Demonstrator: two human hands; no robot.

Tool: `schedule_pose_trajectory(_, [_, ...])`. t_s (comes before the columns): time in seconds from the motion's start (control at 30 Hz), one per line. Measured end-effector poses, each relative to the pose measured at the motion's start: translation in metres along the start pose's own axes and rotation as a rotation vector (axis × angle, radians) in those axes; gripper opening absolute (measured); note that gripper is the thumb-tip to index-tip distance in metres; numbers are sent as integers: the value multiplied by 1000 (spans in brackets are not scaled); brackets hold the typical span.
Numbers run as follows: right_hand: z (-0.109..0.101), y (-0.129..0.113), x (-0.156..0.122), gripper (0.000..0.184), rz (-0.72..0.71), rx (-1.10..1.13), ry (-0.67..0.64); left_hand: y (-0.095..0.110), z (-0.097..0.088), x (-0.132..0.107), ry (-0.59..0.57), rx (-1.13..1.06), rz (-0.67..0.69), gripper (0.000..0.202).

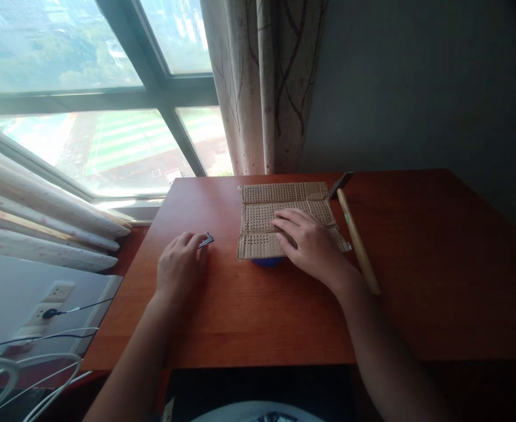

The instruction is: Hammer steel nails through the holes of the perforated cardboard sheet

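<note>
A flat piece of brown cardboard, creased across and punched with rows of small holes, lies raised on a blue object that is mostly hidden beneath it. My right hand rests over the cardboard's right half, fingers apart and curved, with nothing visible in them. Left of the cardboard, my left hand is closed on a small bunch of thin, dark, shiny metal sticks, which look like nails. Their ends poke out past the fingertips. Just right of the cardboard lies a hammer with a pale wooden handle and dark head.
All this lies on a reddish-brown wooden table. A window and patterned curtains stand behind and to the left. Wall sockets and loose white cables are at the lower left.
</note>
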State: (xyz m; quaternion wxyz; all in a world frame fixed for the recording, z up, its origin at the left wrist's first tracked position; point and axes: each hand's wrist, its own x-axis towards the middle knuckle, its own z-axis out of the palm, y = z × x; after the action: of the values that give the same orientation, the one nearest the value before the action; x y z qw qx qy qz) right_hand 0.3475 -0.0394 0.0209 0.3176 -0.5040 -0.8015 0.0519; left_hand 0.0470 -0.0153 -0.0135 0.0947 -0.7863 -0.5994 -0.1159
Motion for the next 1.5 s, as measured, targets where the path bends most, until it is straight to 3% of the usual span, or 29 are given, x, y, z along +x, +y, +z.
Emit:
schedule_pose_trajectory(0.53, [-1,-1,0,29,3,-5,-8,3,-7,1,-123,128,-25,31])
schedule_pose_trajectory(0.83, [-1,-1,0,29,3,-3,-1,4,-20,7,-306,77,29,26])
schedule_pose_trajectory(0.97, [0,0,0,30,7,-8,-4,10,-31,7,-177,-152,41,17])
schedule_pose_trajectory(1.13, [0,0,0,30,13,-6,-8,34,-52,16,52,-771,-95,17])
schedule_pose_trajectory(1.23, [-1,-1,0,30,14,-17,-13,57,-58,24,64,-1040,-125,25])
schedule_pose_trajectory(1.33, [-2,-3,0,30,13,-20,-14,76,-55,32,-11,-1141,-52,21])
schedule_pose_trajectory(1.5, [-2,-2,0,30,18,-30,-20,91,-44,41,-16,-1012,124,9])
